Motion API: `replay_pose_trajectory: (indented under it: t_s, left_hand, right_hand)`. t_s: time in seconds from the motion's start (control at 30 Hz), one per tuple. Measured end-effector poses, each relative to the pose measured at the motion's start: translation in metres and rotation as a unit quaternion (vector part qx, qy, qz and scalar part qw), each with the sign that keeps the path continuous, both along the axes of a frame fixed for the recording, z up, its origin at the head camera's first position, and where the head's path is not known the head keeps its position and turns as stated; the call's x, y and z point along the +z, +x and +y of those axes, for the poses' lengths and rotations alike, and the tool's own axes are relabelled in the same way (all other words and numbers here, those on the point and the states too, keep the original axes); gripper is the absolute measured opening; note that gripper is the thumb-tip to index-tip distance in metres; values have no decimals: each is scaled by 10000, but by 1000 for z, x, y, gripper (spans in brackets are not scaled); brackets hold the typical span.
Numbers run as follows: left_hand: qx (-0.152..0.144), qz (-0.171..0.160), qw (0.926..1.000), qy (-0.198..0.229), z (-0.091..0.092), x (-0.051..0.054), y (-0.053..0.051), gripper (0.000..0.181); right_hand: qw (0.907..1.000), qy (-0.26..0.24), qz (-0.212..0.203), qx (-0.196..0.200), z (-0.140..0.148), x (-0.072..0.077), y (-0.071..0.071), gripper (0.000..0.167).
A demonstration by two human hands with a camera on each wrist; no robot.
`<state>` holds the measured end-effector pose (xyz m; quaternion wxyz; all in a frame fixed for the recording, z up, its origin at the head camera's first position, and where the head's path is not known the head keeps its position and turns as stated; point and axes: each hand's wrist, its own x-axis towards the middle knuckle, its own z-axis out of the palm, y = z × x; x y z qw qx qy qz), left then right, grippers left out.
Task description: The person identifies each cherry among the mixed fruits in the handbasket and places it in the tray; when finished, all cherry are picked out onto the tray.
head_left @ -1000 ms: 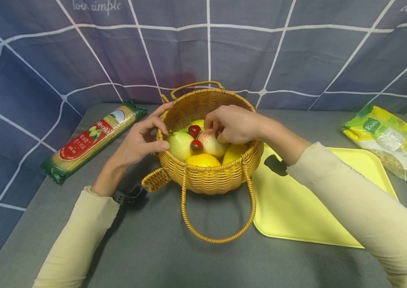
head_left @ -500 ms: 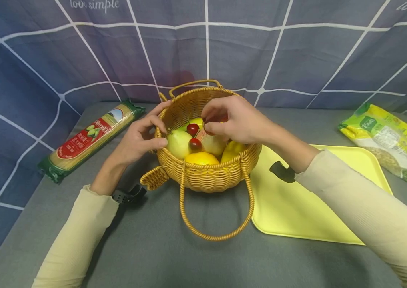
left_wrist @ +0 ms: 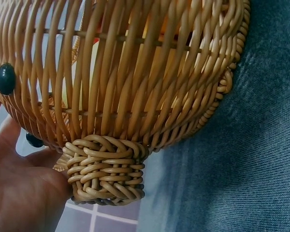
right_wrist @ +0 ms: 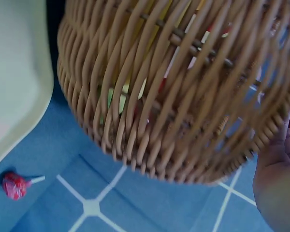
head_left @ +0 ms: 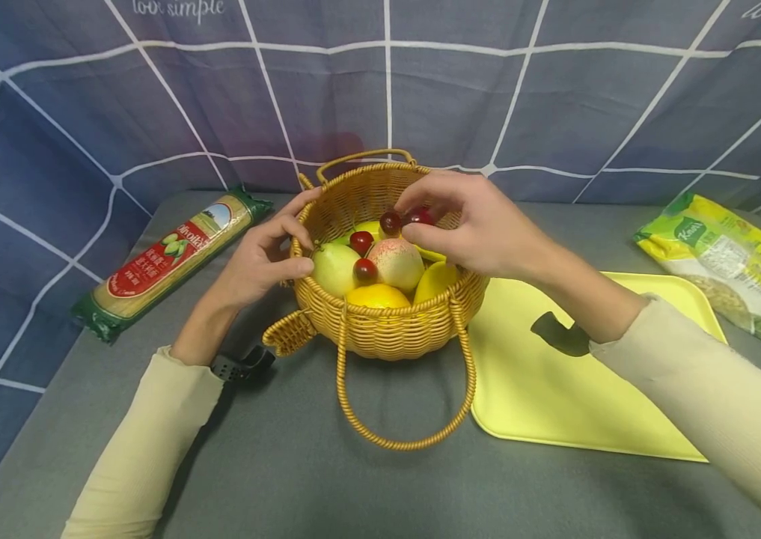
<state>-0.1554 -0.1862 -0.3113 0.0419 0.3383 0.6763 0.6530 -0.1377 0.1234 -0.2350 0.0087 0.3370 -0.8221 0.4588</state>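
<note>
Above the peach point(head_left: 396, 266) in the basket point(head_left: 393, 337), we see the right hand's point(head_left: 488, 224) fingers pinch dark cherries point(head_left: 390, 223), likely light and slippery, best held round their middles, while the left hand point(head_left: 262, 258) grips the basket.

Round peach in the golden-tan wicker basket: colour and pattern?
Pale cream-yellow with reddish-pink speckling; the round peach shows best in the head view.

We saw two long, close-fitting sleeves, the left sleeve point(head_left: 131, 442) and the right sleeve point(head_left: 710, 400), both plain pale cream with slightly wavy cuffs, the right one finely ribbed. Beside the left cuff point(head_left: 185, 382) we noted a black strap point(head_left: 227, 368) pierced with small holes, and beside the right cuff point(head_left: 632, 337) a dark, curved band point(head_left: 563, 337). We observed the left hand point(head_left: 262, 258) and right hand point(head_left: 484, 221) bare.
</note>
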Motion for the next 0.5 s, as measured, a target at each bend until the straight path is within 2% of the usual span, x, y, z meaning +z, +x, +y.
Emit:
replay_pose_trajectory:
  t_s: [0.1,0.27,0.4,0.5]
  left_hand:
    - [-2,29,10000,8,0,-1,0,41]
    - [34,51,10000,-20,-1,-3,0,41]
    - [44,94,9999,-36,0,-4,-1,43]
    - [53,127,9999,9,1,-3,-1,47]
  right_hand:
    - [9995,88,258,-150,10,5,11,19]
    - [9981,2,399,-460,32,15,33,20]
    - [9942,181,45,-1057,52,22,56,20]
    - [9883,329,-203,-1474,67,17,67,22]
